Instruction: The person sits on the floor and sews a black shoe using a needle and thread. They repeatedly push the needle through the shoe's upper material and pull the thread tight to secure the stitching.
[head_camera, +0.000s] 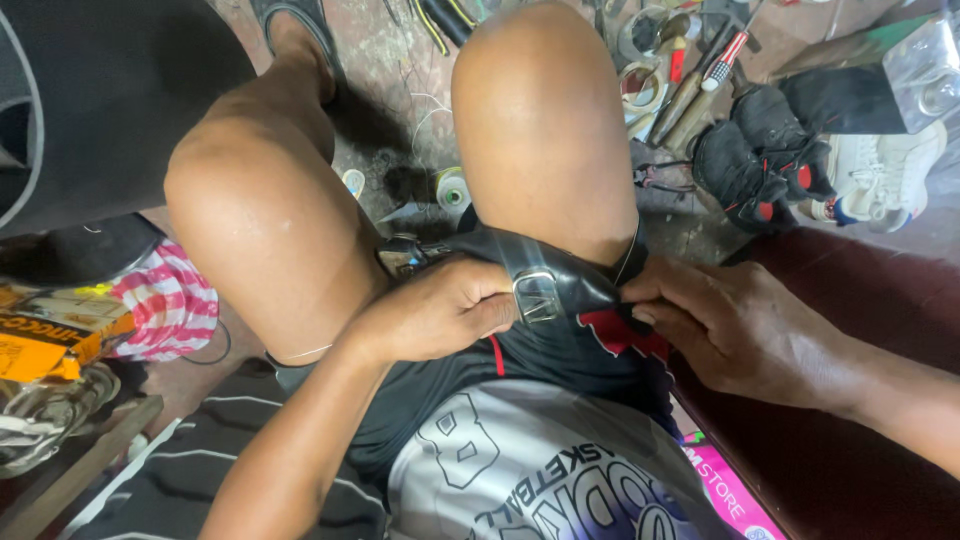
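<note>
Bottom centre: grey and black printed jersey (540, 480), slick synthetic cloth, over black shorts with red trim.

Just above, mid-frame: left hand (435, 315) closed, fingers curled around black leather strap (530, 265). Strap glossy, smooth, draped across the right thigh. Rectangular silver metal buckle (537, 297) on the strap, touching the left fingertips. Duller metal fitting (400, 255) at the strap's left end, between the two knees.

Right of centre: right hand (735, 330) partly closed, fingertips pinching the strap's right end against the thigh; thumb hidden, grip not fully visible.

Lower right: dark red padded seat (860, 300), matte surface. Pink printed packet (725, 490) wedged beside it, at the bottom edge.

Lower left: yellow and orange cardboard box (50, 335), contents hidden. Pink and white striped cloth (170, 300) just beside it, crumpled. Wooden stick (85, 465) slanting across the bottom left corner.

Mid-frame floor, between the knees: small spool of pale thread (452, 188), round, on stained concrete; smaller round cap (353, 182) near it.

Upper right: black sneakers with red accents (760, 155), worn, fabric and rubber. White sneaker (885, 175) just beside them. Clear plastic box (925, 70) at the far right edge, contents unclear through the glare.

Top centre-right: loose clutter of hand tools (700, 85), wooden and red handles, plus rolls of pale tape (645, 90), lying on bare floor rather than in any container.

Top left: sandalled foot (295, 30) on the floor; large black rounded object (90, 100) filling the corner.
</note>
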